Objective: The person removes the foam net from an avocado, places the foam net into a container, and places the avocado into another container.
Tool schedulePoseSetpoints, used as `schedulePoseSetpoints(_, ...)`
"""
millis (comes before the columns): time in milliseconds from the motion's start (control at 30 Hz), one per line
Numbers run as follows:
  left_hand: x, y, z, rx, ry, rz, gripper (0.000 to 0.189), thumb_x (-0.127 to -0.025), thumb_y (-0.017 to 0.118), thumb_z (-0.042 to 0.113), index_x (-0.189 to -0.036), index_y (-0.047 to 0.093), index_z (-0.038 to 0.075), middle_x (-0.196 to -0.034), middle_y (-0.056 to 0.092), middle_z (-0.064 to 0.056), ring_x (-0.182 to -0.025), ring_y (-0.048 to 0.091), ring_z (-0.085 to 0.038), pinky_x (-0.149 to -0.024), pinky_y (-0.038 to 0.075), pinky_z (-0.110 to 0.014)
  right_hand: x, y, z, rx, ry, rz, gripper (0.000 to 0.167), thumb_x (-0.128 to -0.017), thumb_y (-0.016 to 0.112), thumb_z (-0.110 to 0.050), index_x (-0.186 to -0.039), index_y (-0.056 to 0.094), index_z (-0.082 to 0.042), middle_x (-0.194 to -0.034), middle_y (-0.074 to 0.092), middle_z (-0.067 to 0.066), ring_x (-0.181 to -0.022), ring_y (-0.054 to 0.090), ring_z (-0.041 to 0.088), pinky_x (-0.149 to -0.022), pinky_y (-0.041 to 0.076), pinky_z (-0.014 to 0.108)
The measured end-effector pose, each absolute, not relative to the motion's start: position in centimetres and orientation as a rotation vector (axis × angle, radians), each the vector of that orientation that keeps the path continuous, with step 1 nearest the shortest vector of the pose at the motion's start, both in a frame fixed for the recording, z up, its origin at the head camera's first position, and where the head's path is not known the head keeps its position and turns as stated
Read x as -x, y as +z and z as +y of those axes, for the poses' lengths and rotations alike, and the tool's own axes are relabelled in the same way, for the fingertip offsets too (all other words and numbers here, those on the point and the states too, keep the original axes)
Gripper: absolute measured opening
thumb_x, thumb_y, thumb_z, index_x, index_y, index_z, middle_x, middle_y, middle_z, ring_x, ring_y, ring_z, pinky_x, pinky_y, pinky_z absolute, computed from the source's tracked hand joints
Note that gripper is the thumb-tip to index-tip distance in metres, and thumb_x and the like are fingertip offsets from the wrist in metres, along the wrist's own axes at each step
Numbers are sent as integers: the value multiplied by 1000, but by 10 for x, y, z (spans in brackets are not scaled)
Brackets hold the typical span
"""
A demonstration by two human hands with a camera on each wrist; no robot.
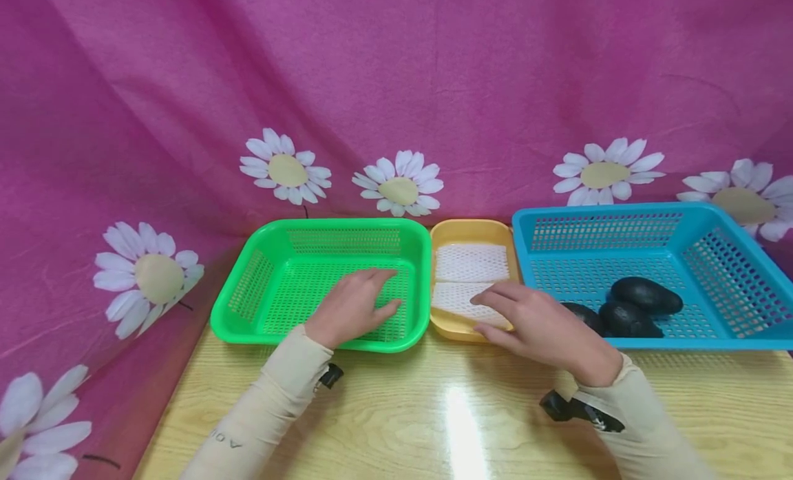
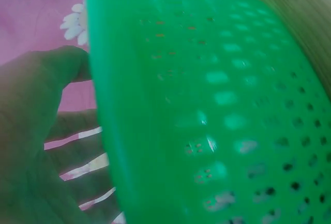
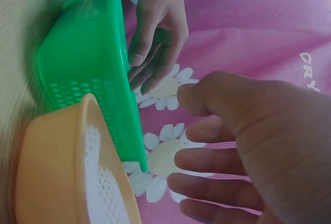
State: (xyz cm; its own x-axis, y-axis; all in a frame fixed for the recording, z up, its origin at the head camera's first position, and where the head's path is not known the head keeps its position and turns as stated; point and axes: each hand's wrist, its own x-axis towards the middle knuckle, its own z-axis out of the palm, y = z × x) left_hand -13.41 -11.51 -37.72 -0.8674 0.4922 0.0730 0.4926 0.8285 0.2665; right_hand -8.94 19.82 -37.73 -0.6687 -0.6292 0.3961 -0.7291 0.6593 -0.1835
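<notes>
In the head view my left hand (image 1: pixel 356 306) hovers over the green basket (image 1: pixel 260 332), fingers relaxed with nothing in them. The basket's wall hides part of that hand in the left wrist view. My right hand (image 1: pixel 535 325) reaches over the yellow tray (image 1: pixel 473 225), its fingers loosely bent and holding nothing. White foam net sleeves (image 1: pixel 471 262) lie flat in the tray in two stacks. Several dark avocados (image 1: pixel 647 295) lie in the near part of the blue basket (image 1: pixel 712 343), one of them partly hidden behind my right hand.
The green basket, yellow tray and blue basket stand side by side on a wood-grain table (image 1: pixel 403 411). A magenta cloth (image 1: pixel 384 74) with white daisies hangs right behind them and along the left side. Each wrist wears a small black camera.
</notes>
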Motion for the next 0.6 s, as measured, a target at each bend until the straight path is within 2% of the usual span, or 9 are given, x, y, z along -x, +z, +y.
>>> schedulePoseSetpoints(233, 139, -386, -130, 747, -436, -2997, 56, -97, 70, 34, -141, 59, 2, -140, 67, -16, -132, 64, -34, -110, 53, -49, 92, -383, 192, -1085, 505, -2601, 41, -89, 79, -38, -120, 72, -12, -115, 73, 1, -110, 70, 20, -92, 62, 39)
schedulePoseSetpoints(600, 141, -395, -150, 582, -421, -3074, 64, -96, 70, 36, -147, 53, 2, -143, 64, -20, -135, 60, -39, -110, 49, -59, 95, -390, 186, -1013, 518, -2686, 44, -91, 76, -46, -121, 72, -14, -115, 73, 0, -110, 70, 18, -91, 62, 39)
